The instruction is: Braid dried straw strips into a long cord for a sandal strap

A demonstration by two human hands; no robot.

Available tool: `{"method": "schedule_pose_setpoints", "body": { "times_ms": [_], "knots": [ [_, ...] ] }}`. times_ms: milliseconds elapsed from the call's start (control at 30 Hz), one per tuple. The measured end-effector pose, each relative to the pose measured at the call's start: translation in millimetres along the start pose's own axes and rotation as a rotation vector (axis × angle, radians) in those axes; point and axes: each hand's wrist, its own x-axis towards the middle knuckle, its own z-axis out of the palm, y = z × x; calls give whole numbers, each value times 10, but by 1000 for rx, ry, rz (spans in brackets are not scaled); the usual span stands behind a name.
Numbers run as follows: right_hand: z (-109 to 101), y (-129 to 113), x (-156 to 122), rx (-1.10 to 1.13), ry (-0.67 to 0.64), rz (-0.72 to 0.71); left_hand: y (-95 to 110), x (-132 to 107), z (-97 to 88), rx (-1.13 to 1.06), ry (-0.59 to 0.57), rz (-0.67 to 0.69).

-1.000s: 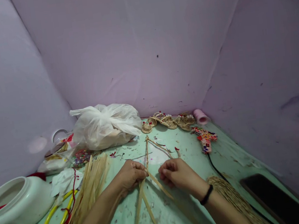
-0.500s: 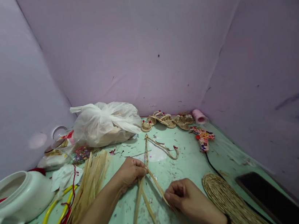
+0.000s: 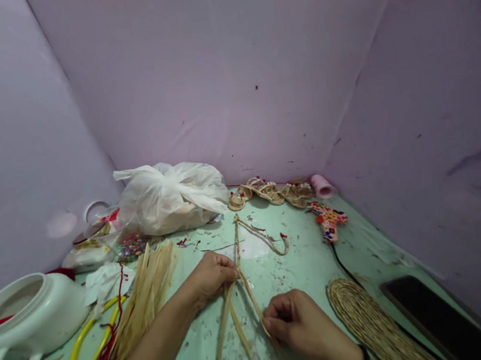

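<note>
A thin braid (image 3: 237, 244) of pale straw runs toward me over the green table (image 3: 192, 351). My left hand (image 3: 217, 274) pinches it where the plaiting ends. From that point loose strands fan out; two straw strands (image 3: 224, 338) hang below the left fingers. Farther right, a single straw strand (image 3: 251, 296) is pinched between the thumb and fingers of my right hand (image 3: 297, 320), which wears a dark band at the wrist. At its far end the braid meets a second cord (image 3: 270, 241), curled with a red tip.
Left are a bundle of straw (image 3: 149, 292), yellow-handled scissors (image 3: 75, 355), red yarn and a white pot (image 3: 58, 313). A plastic bag (image 3: 171, 195), small woven sandals (image 3: 269, 193) and pink thread (image 3: 322, 186) line the back. Right: glue gun (image 3: 328, 218), woven sole (image 3: 370, 322), phone (image 3: 440, 319).
My right hand has shifted very slightly down along its strand. The left hand keeps its pinch on the braid; the whole view has moved a little.
</note>
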Motion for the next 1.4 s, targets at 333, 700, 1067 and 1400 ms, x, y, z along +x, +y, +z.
{"method": "schedule_pose_setpoints", "body": {
  "times_ms": [333, 700, 1067, 1400],
  "knots": [
    [-95, -100, 33, 350, -93, 101, 19, 1, -14, -35, -4, -25],
    [-7, -573, 528, 720, -184, 333, -24, 12, -63, -73, -50, 22],
    [122, -442, 593, 509, 17, 168, 9, -5, -70, 221, 32, 82],
    [159, -429, 605, 567, 88, 106, 171, -374, 248, 739, 367, 119]
  ]
}}
